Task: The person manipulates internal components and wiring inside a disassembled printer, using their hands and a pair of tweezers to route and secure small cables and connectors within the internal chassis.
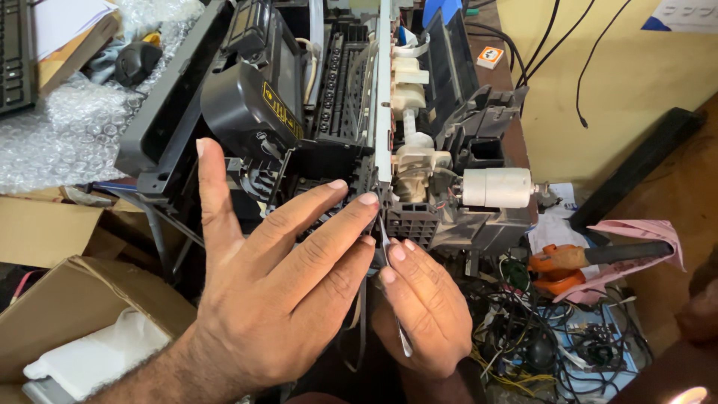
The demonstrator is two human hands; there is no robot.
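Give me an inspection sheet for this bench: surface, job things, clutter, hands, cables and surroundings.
Surface: bench almost wholly covered; yellow wall behind.
Job's things: opened printer chassis, black with white rollers; white cylinder at its right side.
Clutter: cardboard box, bubble wrap, orange-handled tool on pink paper.
Hands: left hand spread open, fingertips on the chassis; right hand pinches a thin metal tool.
Cables: tangled wire heap lower right; black leads on the wall.
Surroundings: keyboard top left.
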